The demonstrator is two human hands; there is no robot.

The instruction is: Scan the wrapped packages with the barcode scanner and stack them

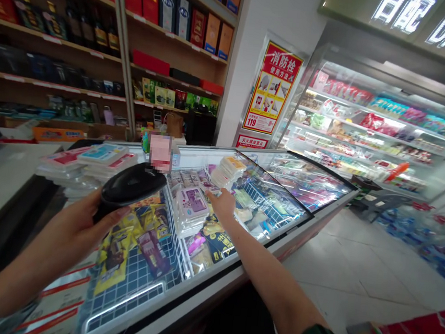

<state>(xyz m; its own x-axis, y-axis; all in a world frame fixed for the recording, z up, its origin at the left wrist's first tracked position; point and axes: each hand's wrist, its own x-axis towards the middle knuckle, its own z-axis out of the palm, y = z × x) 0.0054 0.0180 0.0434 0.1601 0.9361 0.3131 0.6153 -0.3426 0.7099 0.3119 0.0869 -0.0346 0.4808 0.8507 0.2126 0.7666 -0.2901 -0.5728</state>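
Observation:
My left hand (91, 211) is wrapped around the handle of a black handheld barcode scanner (134, 183), held above the left end of a glass-topped chest freezer (212, 276). Further right, my right hand (222, 207) reaches over the freezer with its fingers apart, nothing visible in it. Its fingertips are beside a stack of clear plastic boxes with purple labels (192, 204); whether they touch is unclear. Just behind that hand is another stack of boxes with an orange label (232, 165). Bagged frozen goods (154, 252) lie in white wire baskets below.
More flat packages (103, 154) are piled at the freezer's left end. Shelves of boxes and bottles (176, 31) stand behind, with a red fire-hydrant poster (274, 88) and a refrigerated display (372, 123) to the right. Bottled water (416, 233) and a red-covered stack (419, 333) are at right.

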